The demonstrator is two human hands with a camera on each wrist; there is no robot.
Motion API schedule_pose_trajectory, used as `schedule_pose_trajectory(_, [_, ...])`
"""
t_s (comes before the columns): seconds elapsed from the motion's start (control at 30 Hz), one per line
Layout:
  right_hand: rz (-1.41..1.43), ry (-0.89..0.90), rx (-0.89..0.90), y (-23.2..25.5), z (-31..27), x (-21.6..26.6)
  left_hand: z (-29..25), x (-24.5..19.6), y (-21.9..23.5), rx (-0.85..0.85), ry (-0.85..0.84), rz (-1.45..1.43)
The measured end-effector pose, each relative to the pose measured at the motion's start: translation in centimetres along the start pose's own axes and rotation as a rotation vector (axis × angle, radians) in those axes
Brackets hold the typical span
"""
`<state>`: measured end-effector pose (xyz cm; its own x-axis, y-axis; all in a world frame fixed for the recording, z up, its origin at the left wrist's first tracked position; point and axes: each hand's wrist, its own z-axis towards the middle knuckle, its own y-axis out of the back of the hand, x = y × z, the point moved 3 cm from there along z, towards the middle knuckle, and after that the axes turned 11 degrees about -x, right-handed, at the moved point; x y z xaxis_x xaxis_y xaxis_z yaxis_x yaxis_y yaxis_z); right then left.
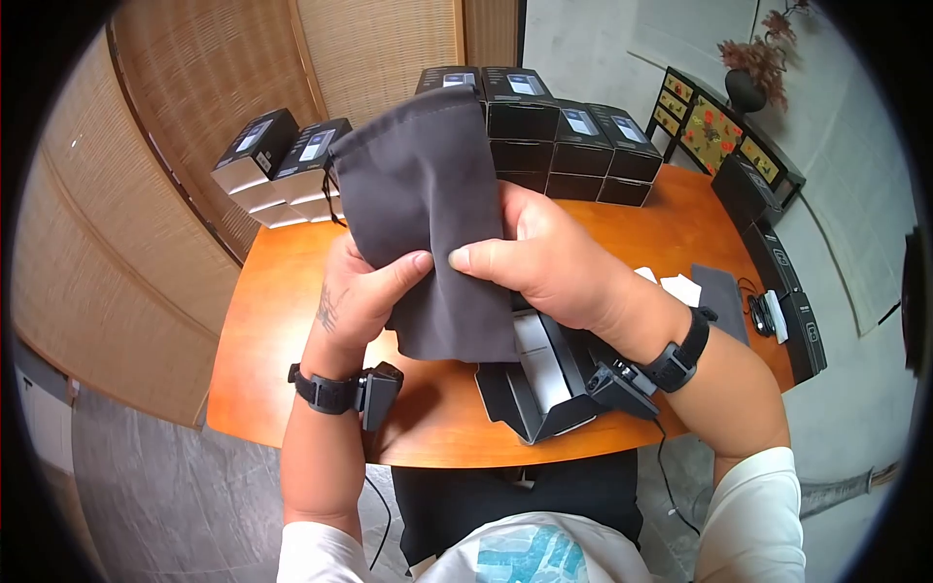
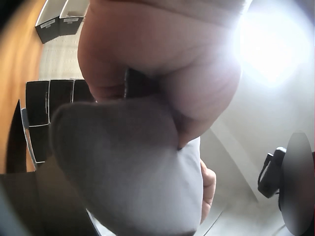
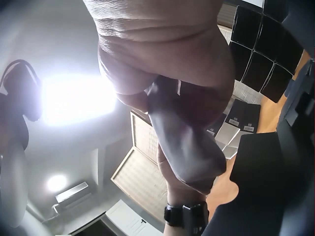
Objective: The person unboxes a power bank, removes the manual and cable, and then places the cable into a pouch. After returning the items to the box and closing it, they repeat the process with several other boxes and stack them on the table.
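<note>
Both hands hold up a dark grey cloth drawstring pouch (image 1: 418,185) above the table. My left hand (image 1: 364,287) grips its left side, thumb across the front and fingers hidden behind. On the other side my right hand (image 1: 539,253) pinches the cloth the same way, the two thumb tips close together. A black cord hangs from the pouch's upper left corner. Below the right hand, an opened black box (image 1: 544,374) with a white inside lies near the table's front edge. In the right wrist view the grey pouch (image 3: 182,142) hangs folded from the fingers.
Stacked black boxes (image 1: 573,146) stand along the back of the wooden table (image 1: 292,321), with more boxes (image 1: 282,155) at the back left. A grey cloth (image 1: 719,296), a cable bundle (image 1: 758,313) and further black boxes (image 1: 802,335) lie along the right side.
</note>
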<state>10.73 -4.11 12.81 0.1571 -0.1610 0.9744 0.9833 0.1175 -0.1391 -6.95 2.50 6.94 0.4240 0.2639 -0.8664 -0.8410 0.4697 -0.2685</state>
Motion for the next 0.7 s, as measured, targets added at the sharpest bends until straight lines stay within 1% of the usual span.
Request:
schedule_pose_trajectory(0.13, [-0.073, 0.056, -0.042, 0.7, -0.4, -0.6, -0.4, 0.4, -1.0, 0.027, 0.053, -0.032])
schedule_pose_trajectory(0.27, [-0.098, 0.088, -0.138, 0.8, -0.5, -1.7, -0.5, 1.2, -1.3, 0.049, 0.002, 0.093])
schedule_pose_trajectory(0.3, [-0.102, 0.097, -0.168, 0.8, -0.5, -2.0, -0.5, 1.2, -1.5, 0.035, -0.055, 0.135])
schedule_pose_trajectory(0.4, [-0.314, 0.244, -0.185, 0.4, -1.3, -1.7, -0.8, 0.7, -2.1, 0.003, -0.230, 0.284])
schedule_pose_trajectory(0.43, [-0.412, 0.226, -0.112, 0.6, -1.4, -1.8, -0.9, 0.6, -2.1, -0.004, -0.291, 0.350])
schedule_pose_trajectory(0.47, [-0.351, 0.189, -0.140, 0.9, -1.7, -1.6, -1.1, 0.4, -2.2, -0.013, -0.351, 0.414])
schedule_pose_trajectory(0.5, [-0.291, 0.152, -0.166, 1.1, -1.9, -1.2, -1.4, 0.4, -2.4, -0.046, -0.342, 0.366])
schedule_pose_trajectory(0.53, [-0.232, 0.114, -0.190, 1.3, -2.1, -0.9, -1.4, 0.6, -2.3, -0.047, -0.253, 0.206])
schedule_pose_trajectory(0.57, [-0.071, 0.106, -0.150, 1.7, -2.4, -0.7, -1.3, 0.9, -2.2, -0.050, -0.164, 0.046])
schedule_pose_trajectory(0.6, [-0.034, 0.126, -0.136, 2.3, -2.5, -0.9, -1.4, 1.1, -2.2, -0.053, -0.075, -0.114])
schedule_pose_trajectory(0.63, [0.003, 0.146, -0.121, 3.1, -2.4, -1.4, -1.4, 1.0, -2.6, -0.074, -0.025, -0.180])
schedule_pose_trajectory(0.67, [0.041, 0.167, -0.108, 3.7, -2.5, -1.5, -1.3, 1.4, -2.4, -0.029, 0.025, -0.243])
schedule_pose_trajectory(0.7, [0.184, 0.206, -0.009, 3.6, -3.0, -0.8, -1.2, 1.9, -1.9, 0.018, 0.074, -0.305])
